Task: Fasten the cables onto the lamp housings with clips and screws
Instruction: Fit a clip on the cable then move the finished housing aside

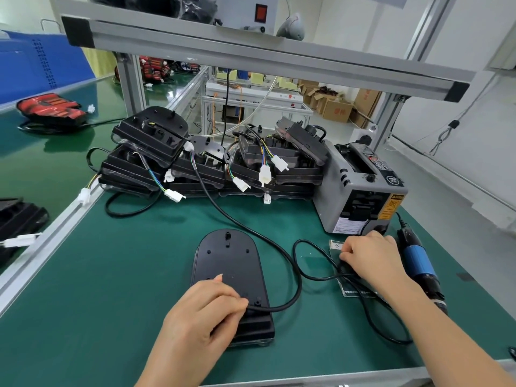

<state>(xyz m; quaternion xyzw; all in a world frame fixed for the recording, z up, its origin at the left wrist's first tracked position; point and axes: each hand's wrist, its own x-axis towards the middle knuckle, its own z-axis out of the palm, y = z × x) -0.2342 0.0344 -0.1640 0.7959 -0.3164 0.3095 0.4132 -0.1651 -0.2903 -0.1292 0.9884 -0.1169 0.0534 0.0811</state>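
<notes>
Two hands: left hand (201, 314) pinching cable (299, 286) on lamp housing (227, 261), right hand (371, 258) curled over tray (354, 292), grip unclear.

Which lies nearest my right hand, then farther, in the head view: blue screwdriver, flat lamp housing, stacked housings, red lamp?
1. Blue screwdriver, just right of the right hand.
2. Flat lamp housing, centre of the mat.
3. Stacked housings, at the back.
4. Red lamp, far left.

One wide camera sits on the person's head, close above the lamp housing (227, 263). It looks forward and down, with the housing low in the middle.
</notes>
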